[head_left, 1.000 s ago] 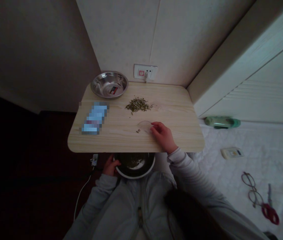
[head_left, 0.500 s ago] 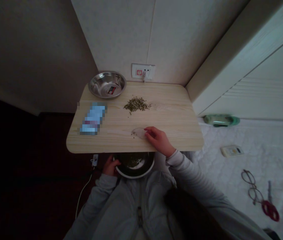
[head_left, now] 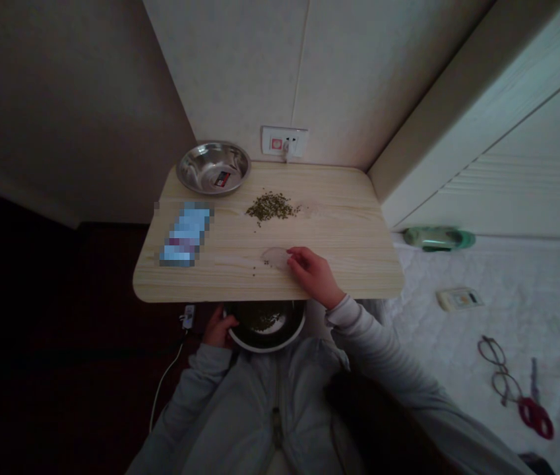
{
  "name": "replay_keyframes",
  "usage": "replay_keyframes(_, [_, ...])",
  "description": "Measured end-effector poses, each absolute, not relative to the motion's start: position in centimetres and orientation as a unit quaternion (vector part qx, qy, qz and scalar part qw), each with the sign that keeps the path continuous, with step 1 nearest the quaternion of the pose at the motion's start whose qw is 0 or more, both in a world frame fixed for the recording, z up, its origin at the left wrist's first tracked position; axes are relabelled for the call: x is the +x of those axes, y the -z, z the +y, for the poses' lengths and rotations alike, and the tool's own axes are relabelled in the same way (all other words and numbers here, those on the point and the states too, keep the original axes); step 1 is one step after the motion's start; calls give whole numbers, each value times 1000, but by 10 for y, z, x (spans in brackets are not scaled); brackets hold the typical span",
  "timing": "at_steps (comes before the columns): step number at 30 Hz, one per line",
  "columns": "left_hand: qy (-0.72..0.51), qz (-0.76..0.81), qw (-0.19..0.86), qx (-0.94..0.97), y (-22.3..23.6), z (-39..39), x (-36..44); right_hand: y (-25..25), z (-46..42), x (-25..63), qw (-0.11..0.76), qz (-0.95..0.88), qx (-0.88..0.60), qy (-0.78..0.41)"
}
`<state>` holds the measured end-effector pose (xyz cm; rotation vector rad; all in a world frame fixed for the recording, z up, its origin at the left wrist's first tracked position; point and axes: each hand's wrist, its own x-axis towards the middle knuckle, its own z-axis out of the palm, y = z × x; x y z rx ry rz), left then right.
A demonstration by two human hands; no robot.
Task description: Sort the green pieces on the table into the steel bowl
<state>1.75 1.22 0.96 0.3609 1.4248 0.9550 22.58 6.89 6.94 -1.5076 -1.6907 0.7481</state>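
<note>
My right hand (head_left: 312,272) pinches the edge of a clear, thin round plastic piece (head_left: 274,257) low over the front of the wooden table (head_left: 353,244). A few small green beans (head_left: 254,270) lie beside and beneath it. Below the table's front edge, my left hand (head_left: 219,328) grips the left rim of a metal bowl (head_left: 287,340), its thumb over the rim. Many similar beans lie inside that bowl, partly in shadow. Farther back on the tabletop is a loose pile of green beans (head_left: 270,206), with a second faint clear round piece (head_left: 312,209) to its right.
An empty steel bowl (head_left: 195,173) stands at the back left, with a blurred-out phone (head_left: 185,234) in front of it. A wall socket (head_left: 284,142) is behind the table. On the white bed at right are a green bottle (head_left: 438,239), glasses (head_left: 498,369) and red-handled scissors (head_left: 535,417).
Several loose beans by the clear piece have shifted, a couple of them toward the left and front. The clear piece has tilted slightly. My left hand and the bowl stay put.
</note>
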Motion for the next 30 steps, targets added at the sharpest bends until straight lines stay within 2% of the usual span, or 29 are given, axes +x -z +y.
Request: replay_keyframes(30, [-411,630,638,166,-16,13,19,-74,61,221,348,-690,-549,-319])
